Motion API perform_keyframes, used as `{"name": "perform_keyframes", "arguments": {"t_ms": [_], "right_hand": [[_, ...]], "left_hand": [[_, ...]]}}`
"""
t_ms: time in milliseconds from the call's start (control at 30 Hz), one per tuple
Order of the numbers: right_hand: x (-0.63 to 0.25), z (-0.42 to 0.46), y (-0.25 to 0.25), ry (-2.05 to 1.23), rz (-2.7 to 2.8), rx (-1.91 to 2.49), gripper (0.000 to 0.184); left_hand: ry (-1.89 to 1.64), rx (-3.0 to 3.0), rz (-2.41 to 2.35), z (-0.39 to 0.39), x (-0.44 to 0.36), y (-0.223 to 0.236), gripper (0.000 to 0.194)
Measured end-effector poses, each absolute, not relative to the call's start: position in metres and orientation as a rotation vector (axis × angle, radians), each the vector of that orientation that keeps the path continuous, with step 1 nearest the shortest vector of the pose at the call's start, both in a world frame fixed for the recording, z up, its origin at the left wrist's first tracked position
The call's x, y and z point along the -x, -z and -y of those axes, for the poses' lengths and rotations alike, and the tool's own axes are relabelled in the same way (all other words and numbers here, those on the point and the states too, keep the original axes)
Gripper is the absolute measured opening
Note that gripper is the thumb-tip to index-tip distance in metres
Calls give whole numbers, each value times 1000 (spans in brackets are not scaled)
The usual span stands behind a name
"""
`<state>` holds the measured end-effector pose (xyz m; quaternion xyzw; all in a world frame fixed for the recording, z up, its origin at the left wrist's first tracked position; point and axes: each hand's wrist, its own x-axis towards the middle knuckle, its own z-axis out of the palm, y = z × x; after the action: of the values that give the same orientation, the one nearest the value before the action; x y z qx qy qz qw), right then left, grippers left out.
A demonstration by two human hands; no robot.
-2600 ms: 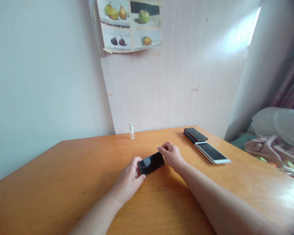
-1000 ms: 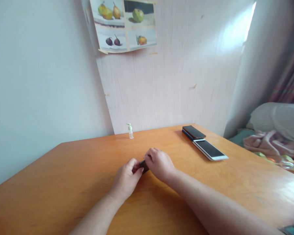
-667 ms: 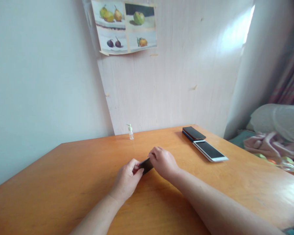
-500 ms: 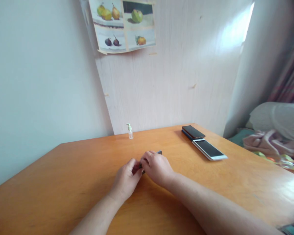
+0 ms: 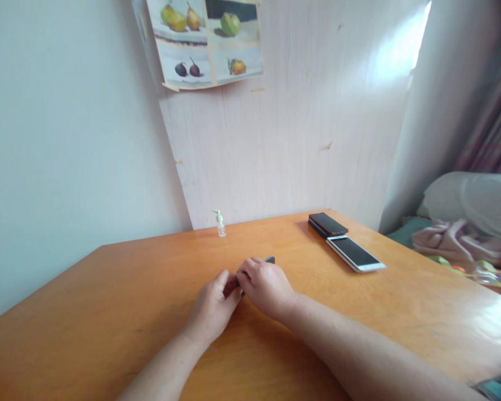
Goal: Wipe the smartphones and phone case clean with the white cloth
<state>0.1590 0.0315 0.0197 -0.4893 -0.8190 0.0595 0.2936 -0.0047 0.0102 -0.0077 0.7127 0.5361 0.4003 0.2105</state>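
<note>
Between my hands, above the wooden table, is a black smartphone, tilted. Only its far right corner and a sliver near the left end show. My left hand is closed on the phone's left end, thumb in front and fingers behind. Across the phone lies my right hand, its fingers curled together near the left hand's fingertips. Anything inside those curled fingers is hidden, and most of the screen is covered by this hand.
A small clear pump bottle stands near the back edge. To the right lie a dark phone on something blue and a white phone. A dark object shows at the bottom right corner. Beyond the table is crumpled pink cloth.
My right hand has moved from the phone's right corner leftward over its face, briefly back right, then left again. My left hand has kept its hold. The view has shifted slightly.
</note>
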Motion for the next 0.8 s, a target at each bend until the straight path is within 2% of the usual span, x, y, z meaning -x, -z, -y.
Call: {"name": "perform_keyframes", "arguments": {"t_ms": [233,467,633,800], "right_hand": [[-200,-68,-29,-204,1890,1730,27],[-185,-55,-20,-179,2024,1446,25],[-195,-75,-16,-471,1738,1548,22],[-205,-97,-1,-656,1620,1598,27]], "left_hand": [[-1121,-1953,-1453,-10,2,9,8],[-1134,-1938,-1455,-10,2,8,8],[-1130,-1926,-1457,-10,1,5,8],[-1174,-1874,-1439,-13,1,10,10]]}}
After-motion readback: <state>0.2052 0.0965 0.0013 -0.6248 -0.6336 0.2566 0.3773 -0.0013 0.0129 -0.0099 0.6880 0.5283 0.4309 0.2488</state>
